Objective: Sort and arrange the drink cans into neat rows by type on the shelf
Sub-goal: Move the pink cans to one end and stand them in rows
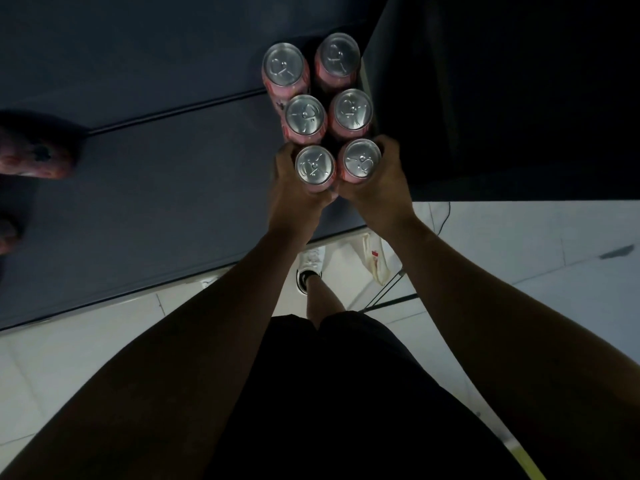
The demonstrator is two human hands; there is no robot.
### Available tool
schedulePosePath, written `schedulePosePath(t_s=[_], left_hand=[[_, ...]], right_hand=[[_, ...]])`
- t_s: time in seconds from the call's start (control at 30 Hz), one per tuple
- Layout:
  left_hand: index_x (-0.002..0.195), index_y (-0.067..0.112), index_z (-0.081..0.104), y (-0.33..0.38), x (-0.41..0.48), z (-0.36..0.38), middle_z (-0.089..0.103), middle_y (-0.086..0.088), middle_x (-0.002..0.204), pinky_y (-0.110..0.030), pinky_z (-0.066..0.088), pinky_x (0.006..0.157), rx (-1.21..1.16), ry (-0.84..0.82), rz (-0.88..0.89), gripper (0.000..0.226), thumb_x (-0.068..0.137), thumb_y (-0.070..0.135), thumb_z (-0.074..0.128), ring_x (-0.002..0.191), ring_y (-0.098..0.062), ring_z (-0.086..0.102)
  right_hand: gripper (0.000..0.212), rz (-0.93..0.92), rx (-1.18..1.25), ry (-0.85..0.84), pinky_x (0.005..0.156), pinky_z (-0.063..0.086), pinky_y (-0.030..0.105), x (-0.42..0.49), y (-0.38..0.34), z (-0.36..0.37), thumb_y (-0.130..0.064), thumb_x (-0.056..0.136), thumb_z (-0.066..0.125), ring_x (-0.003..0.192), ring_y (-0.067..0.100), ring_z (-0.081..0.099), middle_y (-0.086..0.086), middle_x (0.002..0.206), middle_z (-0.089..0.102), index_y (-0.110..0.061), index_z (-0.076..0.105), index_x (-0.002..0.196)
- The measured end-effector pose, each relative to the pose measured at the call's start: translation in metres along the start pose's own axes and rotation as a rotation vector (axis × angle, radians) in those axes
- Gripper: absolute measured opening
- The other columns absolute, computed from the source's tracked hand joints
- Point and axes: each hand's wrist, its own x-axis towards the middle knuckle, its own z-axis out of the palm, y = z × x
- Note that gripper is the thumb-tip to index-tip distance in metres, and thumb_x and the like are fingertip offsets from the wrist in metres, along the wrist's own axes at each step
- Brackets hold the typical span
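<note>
Several pink drink cans with silver tops stand in two rows on a dark shelf surface (pixel 166 188), seen from above. My left hand (pixel 294 192) wraps the nearest can of the left row (pixel 314 165). The nearest can of the right row (pixel 362 161) is gripped by my right hand (pixel 377 188). Behind them stand the middle pair (pixel 305 114) (pixel 350 109) and the far pair (pixel 283 64) (pixel 337 54). Both held cans stand upright, close behind the middle pair.
A dark upright panel (pixel 485 98) borders the cans on the right. More pink cans, blurred, sit at the far left edge (pixel 31 157). The shelf's front edge runs diagonally above a white tiled floor (pixel 519 244), where a plastic bag (pixel 375 258) lies by my shoe (pixel 310 265).
</note>
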Motion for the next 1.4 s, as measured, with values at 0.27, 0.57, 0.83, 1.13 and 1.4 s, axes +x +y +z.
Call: schedulePosePath(t_s=[0.27,0.57,0.83,1.13,1.4], left_hand=[[0.13,0.015,0.046,0.0,-0.005,-0.008,0.061,-0.006,0.126,-0.02,0.051,0.093,0.068,-0.076,0.059,0.086,0.06,0.01,0.095,0.113,-0.014,0.061],[0.142,0.021,0.046,0.019,-0.022,-0.049,0.049,-0.001,0.146,-0.032,0.046,0.103,0.417,-0.125,0.093,0.079,0.075,0.026,0.088,0.13,-0.02,0.051],[0.144,0.022,0.042,0.042,-0.046,-0.119,0.044,-0.002,0.148,-0.056,0.043,0.102,0.923,-0.025,0.224,0.064,0.089,0.04,0.07,0.13,-0.032,0.047],[0.149,0.024,0.034,0.032,-0.081,-0.245,0.033,-0.006,0.156,-0.064,0.029,0.113,1.051,0.121,0.069,0.063,0.095,0.046,0.058,0.141,-0.039,0.033],[0.157,0.028,0.019,-0.012,-0.127,-0.379,0.014,-0.003,0.167,-0.06,0.017,0.121,1.078,0.102,-0.057,0.066,0.101,0.055,0.04,0.153,-0.04,0.012]], right_hand=[[0.095,-0.039,-0.108,-0.062,0.094,0.058,0.046,-0.004,0.0,-0.003,-0.038,0.051,0.09,0.115,0.018,0.064,0.003,0.128,0.062,-0.026,0.048,0.135],[0.084,-0.235,-0.459,-0.006,0.101,0.05,0.054,-0.042,-0.037,-0.009,-0.037,0.08,0.072,0.14,0.028,0.044,0.002,0.158,0.036,-0.021,0.034,0.153],[0.076,-0.303,-0.817,-0.147,0.117,0.034,0.049,-0.075,-0.087,0.018,-0.041,0.095,0.059,0.153,0.032,0.02,0.003,0.169,0.018,-0.024,0.023,0.16],[0.07,-0.443,-0.992,-0.307,0.121,0.02,0.047,-0.139,-0.147,0.116,-0.047,0.1,0.046,0.154,0.034,0.014,0.003,0.169,0.012,-0.026,0.018,0.16],[0.071,-0.466,-1.01,-0.409,0.124,0.02,0.049,-0.219,-0.184,0.251,-0.045,0.101,0.044,0.154,0.031,0.014,0.003,0.17,0.011,-0.023,0.015,0.162]])
